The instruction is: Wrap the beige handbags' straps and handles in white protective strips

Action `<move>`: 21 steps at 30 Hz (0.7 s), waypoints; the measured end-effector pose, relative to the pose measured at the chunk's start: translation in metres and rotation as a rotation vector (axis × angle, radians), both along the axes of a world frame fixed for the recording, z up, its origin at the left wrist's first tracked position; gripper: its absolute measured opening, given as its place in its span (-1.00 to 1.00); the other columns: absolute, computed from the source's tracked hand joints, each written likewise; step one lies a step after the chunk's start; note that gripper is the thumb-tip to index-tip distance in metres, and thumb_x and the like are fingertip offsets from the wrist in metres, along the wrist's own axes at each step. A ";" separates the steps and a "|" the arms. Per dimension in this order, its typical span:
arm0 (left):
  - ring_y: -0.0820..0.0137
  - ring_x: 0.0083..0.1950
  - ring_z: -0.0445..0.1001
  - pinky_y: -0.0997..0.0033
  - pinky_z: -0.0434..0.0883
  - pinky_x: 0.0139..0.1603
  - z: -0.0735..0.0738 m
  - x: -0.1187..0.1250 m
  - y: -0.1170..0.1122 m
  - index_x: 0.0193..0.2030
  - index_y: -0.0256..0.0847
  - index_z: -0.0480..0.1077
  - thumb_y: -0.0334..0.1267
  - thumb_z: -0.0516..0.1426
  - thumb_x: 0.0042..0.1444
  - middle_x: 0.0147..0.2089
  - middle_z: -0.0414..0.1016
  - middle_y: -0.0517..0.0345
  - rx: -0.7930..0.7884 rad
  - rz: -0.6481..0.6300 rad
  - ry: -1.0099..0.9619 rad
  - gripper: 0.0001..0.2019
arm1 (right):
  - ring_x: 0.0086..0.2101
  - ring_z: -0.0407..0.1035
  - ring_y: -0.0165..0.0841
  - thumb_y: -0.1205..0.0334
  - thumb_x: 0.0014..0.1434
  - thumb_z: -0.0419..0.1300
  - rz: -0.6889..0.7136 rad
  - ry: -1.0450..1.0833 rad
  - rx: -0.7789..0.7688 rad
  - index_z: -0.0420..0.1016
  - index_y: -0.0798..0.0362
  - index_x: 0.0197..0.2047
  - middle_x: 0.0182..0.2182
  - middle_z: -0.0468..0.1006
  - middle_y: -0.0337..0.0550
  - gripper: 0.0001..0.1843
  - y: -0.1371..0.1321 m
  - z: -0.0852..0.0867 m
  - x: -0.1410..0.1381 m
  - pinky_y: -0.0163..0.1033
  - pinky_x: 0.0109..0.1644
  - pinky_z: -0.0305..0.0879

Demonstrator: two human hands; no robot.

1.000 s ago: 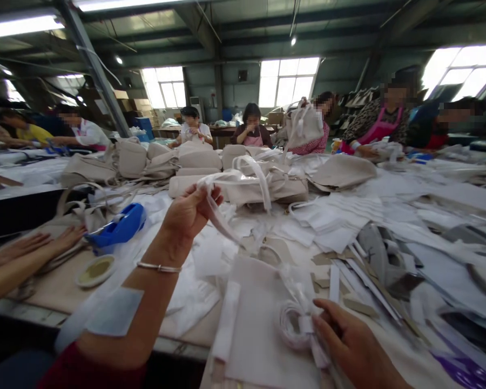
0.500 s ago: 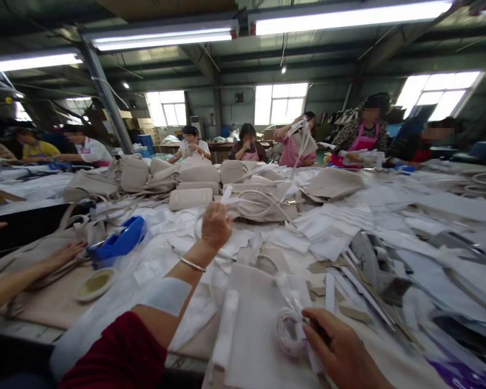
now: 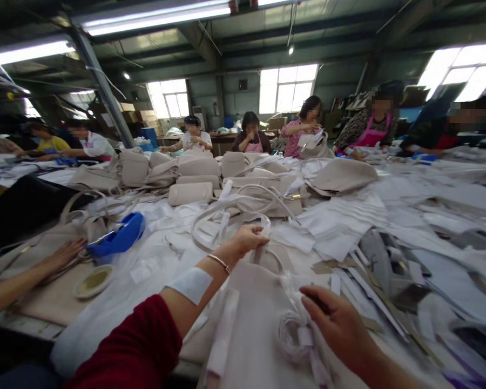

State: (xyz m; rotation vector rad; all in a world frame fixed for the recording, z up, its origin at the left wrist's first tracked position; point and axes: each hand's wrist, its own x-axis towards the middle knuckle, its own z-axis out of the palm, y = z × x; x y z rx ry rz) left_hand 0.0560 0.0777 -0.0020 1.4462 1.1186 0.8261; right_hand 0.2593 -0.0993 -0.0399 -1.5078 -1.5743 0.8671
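My left hand [image 3: 249,238] is closed in a pinch on a pale strap [image 3: 265,222], above the far end of a beige bag [image 3: 251,302]. The fingertips are partly hidden. My right hand [image 3: 340,321] is at the bag's right side, thumb and forefinger slightly apart and nothing visibly gripped. Beside it lies a coiled strap [image 3: 288,337] bound with a white band, below some clear plastic film [image 3: 294,292]. A white-wrapped strip [image 3: 223,337] runs along the bag's left side.
A co-worker's hand [image 3: 67,253] rests on a beige bag at left, near a blue tape dispenser [image 3: 121,235] and a tape roll [image 3: 93,282]. A grey tape dispenser [image 3: 389,265] stands right. Beige bags [image 3: 198,165] are piled ahead; several people work beyond.
My left hand has come down and rightward from the bag pile to the near bag's far end. My right hand has shifted slightly away from the coil, whose white band now shows.
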 end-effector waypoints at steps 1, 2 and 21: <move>0.48 -0.46 0.38 0.48 0.36 -0.37 0.004 0.001 -0.008 -0.05 -0.35 0.52 -0.31 0.38 -0.11 -0.48 0.42 0.27 0.019 -0.013 0.012 -0.58 | -0.21 0.51 -0.19 -0.12 0.22 0.14 -0.031 0.089 -0.031 0.52 0.06 -0.01 -0.18 0.62 0.03 -0.53 0.010 0.005 0.002 -0.15 -0.16 0.44; 0.48 -0.47 0.37 0.48 0.34 -0.38 0.008 0.001 -0.020 -0.02 -0.31 0.52 -0.32 0.39 -0.14 -0.50 0.40 0.30 0.055 -0.034 0.038 -0.54 | -0.21 0.52 -0.19 -0.16 0.18 0.17 -0.056 0.195 -0.069 0.49 0.08 0.03 -0.16 0.62 0.04 -0.47 0.022 0.011 0.003 -0.16 -0.19 0.44; 0.08 0.00 0.52 0.12 0.47 -0.01 0.126 -0.081 -0.114 0.05 -0.29 0.44 -0.05 0.32 0.00 -0.08 0.55 -0.12 0.812 -0.145 0.417 -0.49 | -0.30 0.43 -0.37 0.41 0.03 0.08 0.338 0.148 0.559 0.60 0.02 -0.12 -0.30 0.60 -0.23 -0.61 0.082 0.134 -0.065 -0.29 -0.18 0.31</move>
